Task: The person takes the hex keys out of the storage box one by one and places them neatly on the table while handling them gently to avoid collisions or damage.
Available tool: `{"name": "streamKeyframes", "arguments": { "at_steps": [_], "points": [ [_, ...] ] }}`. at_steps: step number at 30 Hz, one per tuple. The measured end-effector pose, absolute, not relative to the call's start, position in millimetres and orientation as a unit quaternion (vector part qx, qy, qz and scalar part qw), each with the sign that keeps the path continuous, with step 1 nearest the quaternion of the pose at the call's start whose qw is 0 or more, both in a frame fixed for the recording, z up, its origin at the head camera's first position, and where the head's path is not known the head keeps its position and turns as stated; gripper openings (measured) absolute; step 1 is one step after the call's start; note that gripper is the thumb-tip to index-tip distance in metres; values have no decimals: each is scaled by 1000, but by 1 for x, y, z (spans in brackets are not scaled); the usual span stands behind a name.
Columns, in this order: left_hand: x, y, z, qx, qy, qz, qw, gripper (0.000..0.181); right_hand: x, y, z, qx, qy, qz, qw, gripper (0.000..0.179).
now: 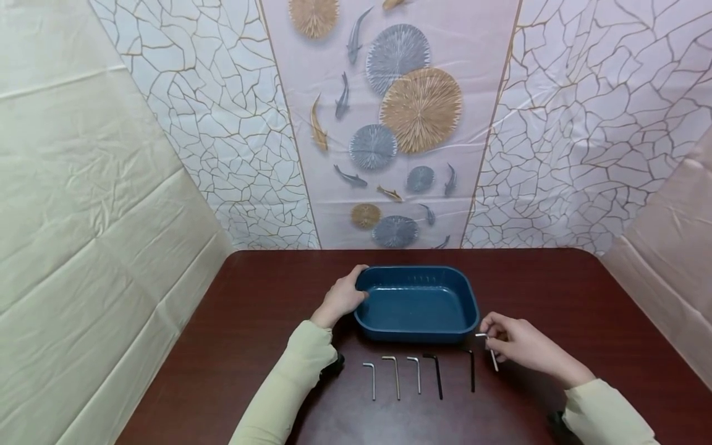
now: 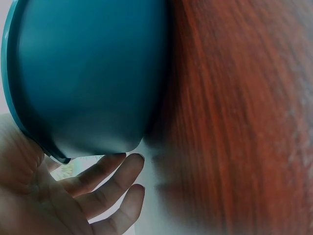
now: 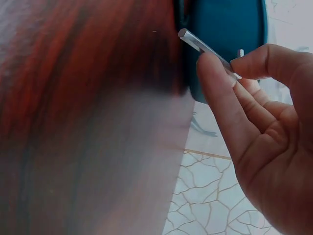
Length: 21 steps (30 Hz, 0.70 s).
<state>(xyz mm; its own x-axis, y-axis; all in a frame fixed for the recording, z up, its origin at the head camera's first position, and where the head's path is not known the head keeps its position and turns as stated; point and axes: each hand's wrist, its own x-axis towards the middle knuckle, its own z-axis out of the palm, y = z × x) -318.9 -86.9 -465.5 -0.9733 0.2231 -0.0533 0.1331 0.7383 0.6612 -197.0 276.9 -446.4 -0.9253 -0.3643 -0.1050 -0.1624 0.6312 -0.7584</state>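
A deep blue rectangular tray (image 1: pixel 417 337) stands on the table. My left hand (image 1: pixel 340 298) grips its left rim, thumb over the inside edge; in the left wrist view the other fingers (image 2: pixel 110 188) lie along the outer wall. Beside the tray's front right corner, my right hand (image 1: pixel 520 343) pinches a silver L-shaped hex key (image 3: pixel 208 49) between thumb and fingers, its long arm slanting down towards the table. Several more hex keys lie in a row in front of the tray: silver ones (image 1: pixel 373 383), a brass-toned one (image 1: pixel 397 378) and black ones (image 1: pixel 437 377).
The dark red-brown table (image 1: pixel 267 346) has a wall hanging (image 1: pixel 389 216) with fish and round motifs behind its far edge. Pale cloth walls (image 1: pixel 111 247) close in the left and right sides. The tray's inside floor (image 1: pixel 414 309) shows nothing lying on it.
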Motion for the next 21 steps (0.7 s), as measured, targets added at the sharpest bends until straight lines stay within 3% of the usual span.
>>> {"name": "streamKeyframes", "arguments": {
  "at_steps": [21],
  "points": [
    [-319,-87,-469,85,928,355,70,61,-202,269,-463,-74,911,-380,140,4]
  ]
}}
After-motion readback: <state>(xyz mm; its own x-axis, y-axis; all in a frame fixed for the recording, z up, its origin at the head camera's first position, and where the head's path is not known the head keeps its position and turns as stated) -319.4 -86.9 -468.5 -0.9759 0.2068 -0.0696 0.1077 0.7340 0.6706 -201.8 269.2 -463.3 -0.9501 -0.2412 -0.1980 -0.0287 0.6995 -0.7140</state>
